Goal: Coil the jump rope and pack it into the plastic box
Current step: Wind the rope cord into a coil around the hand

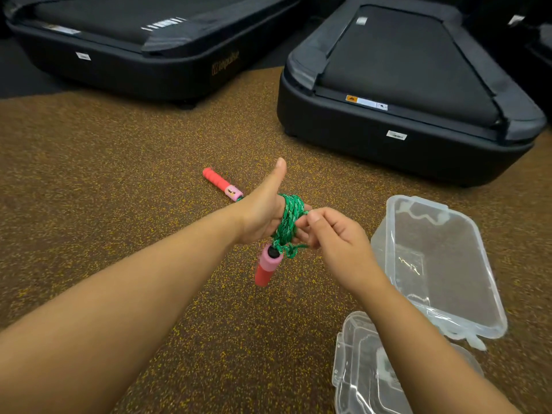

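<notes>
The green braided jump rope (291, 218) is wound in several turns around the palm of the left hand (263, 213), whose thumb stands straight up and whose fingers are hidden behind the coil. One red and pink foam handle (266, 268) hangs free just below that hand, while the other red and pink handle (222, 184) lies on the speckled brown rubber floor (119, 180) beyond the left hand, its cord end running in behind the hand. The right hand (331, 237) is pinched narrow on a strand of the rope right beside the coil, fingertips touching the turns.

The winding step looks nearly finished: only the short run to the far handle seems left to take up. The next move likely calls for drawing that handle in, then slipping the bundle off the left hand without letting the loops spring apart, so the right hand should pinch the turns together as they come off.

The clear plastic box (490, 282) sits open on the floor just right of the right hand, and its clear lid (358, 369) lies below it, nearer the person, partly under the right forearm. Two black treadmill bases (403, 144) stand well beyond both hands
</notes>
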`<state>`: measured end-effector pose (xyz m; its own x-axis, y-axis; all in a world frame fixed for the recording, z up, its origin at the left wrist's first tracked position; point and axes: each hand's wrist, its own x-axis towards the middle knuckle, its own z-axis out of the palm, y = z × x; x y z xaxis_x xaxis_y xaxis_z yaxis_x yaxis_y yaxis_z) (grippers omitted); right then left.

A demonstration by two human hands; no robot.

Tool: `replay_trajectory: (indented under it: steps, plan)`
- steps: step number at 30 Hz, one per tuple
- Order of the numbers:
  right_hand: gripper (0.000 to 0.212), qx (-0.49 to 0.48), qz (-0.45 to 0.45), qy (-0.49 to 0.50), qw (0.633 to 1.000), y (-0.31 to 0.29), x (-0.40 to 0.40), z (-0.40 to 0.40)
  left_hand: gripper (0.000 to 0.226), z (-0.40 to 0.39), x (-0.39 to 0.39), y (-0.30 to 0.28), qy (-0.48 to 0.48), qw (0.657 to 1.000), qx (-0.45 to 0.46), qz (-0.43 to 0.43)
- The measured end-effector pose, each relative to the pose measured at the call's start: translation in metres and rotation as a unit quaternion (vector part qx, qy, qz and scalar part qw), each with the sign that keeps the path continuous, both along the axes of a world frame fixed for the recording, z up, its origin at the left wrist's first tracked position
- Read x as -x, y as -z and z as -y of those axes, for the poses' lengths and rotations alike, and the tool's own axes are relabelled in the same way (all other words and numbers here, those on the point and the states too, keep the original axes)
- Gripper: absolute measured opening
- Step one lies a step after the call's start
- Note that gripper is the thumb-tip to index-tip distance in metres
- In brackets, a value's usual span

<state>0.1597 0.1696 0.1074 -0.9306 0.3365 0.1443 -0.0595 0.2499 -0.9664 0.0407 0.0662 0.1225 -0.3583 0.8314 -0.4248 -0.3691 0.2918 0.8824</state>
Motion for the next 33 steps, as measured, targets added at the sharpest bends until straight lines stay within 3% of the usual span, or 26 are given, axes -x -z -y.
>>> replay_trajectory:
  steps: [2, 9, 14, 22, 30, 33]
  plan:
    - [0.025, 0.013, 0.003, -0.003, 1.000, -0.006, 0.001, -0.003, 0.092, 0.002, -0.002, -0.001, 0.034, 0.999, 0.008, -0.018]
    - [0.029, -0.074, 0.040, 0.074, 0.994, -0.006, 0.003, -0.021, 0.051, 0.010, -0.002, -0.011, 0.109, 0.990, 0.019, -0.085]
    - [0.034, 0.033, 0.058, 0.107, 0.992, 0.004, 0.000, -0.016, 0.028, 0.012, -0.001, -0.015, 0.059, 0.997, -0.051, -0.012]
    - [0.033, 0.132, 0.053, 0.109, 0.984, 0.032, -0.012, -0.009, 0.034, 0.011, 0.016, -0.015, -0.131, 0.979, -0.131, 0.079]
    - [0.029, 0.216, 0.003, 0.191, 0.958, 0.019, -0.018, -0.023, 0.033, 0.006, 0.012, -0.012, -0.160, 0.974, -0.130, 0.091]
    - [0.028, 0.110, 0.061, 0.162, 0.979, 0.026, -0.019, -0.019, 0.032, 0.004, 0.012, -0.016, -0.176, 0.970, -0.139, 0.097]
